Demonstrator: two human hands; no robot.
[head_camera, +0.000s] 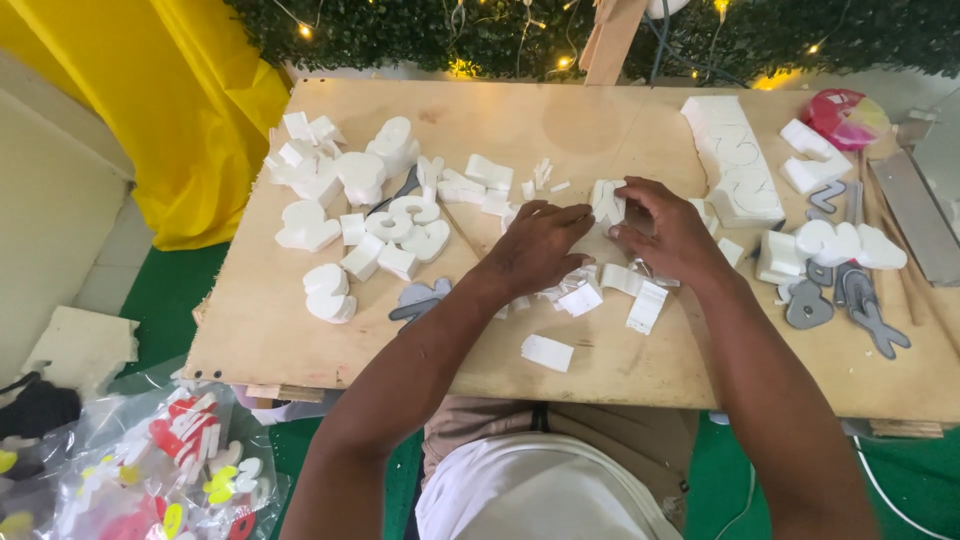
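Your left hand (538, 243) and right hand (668, 232) pinch one small white foam piece (606, 200) between their fingertips, mid-board. Foam scraps (600, 290) crowd beneath your palms. Bare plywood board (300, 330) lies open near the front edge; foam letters (360, 190) pile left, grey templates (840, 295) right.

A bare plywood counter (300, 330) carries white foam letters (360, 190) heaped at ten o'clock, small foam scraps (580, 298) at the centre, a carved foam slab (735, 160) at one o'clock, and grey flat templates (850, 300) with more foam pieces (835, 243) at three o'clock.
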